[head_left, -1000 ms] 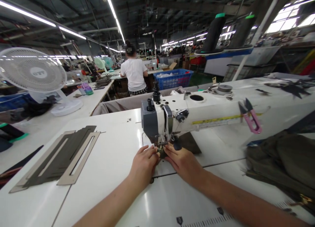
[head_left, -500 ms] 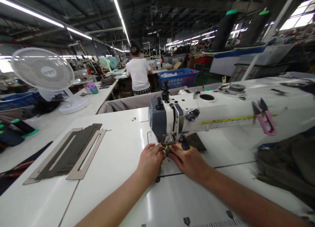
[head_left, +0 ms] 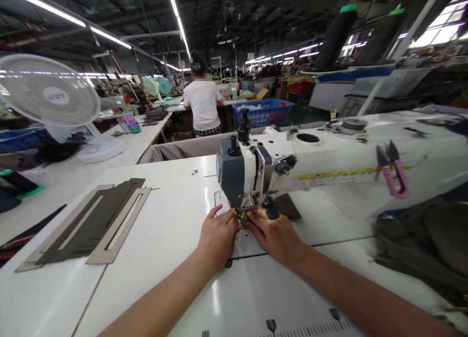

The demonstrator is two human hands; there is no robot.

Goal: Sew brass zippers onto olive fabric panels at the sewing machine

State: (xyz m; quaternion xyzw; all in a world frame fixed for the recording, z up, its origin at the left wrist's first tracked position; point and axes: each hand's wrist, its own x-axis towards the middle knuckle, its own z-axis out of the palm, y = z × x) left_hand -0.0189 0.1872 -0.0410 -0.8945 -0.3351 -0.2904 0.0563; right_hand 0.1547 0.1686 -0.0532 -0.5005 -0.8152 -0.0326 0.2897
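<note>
At the needle of a white and grey sewing machine (head_left: 234, 173), both hands are close together. A dark olive fabric piece (head_left: 288, 206) lies under the machine head, its far part showing behind my right hand, its near edge small between my fingertips. My left hand (head_left: 218, 232) presses the fabric's left side, fingers bent together and one digit raised outward. From the right, my right hand (head_left: 276, 232) pinches the fabric just below the presser foot. My fingers hide most of the stitching spot.
Beige slotted templates (head_left: 124, 225) with olive fabric strips (head_left: 91, 222) lie at left on the table. A white fan (head_left: 54, 95) stands beyond. Pink thread snips (head_left: 394, 173) rest against the machine arm. Olive cloth (head_left: 413, 244) is heaped at right. A person (head_left: 203, 105) sits ahead.
The view has shifted slightly, so the table and machine appear a little further left and up. Both hands stay at the needle; a digit of my left hand lifts away from the others.
</note>
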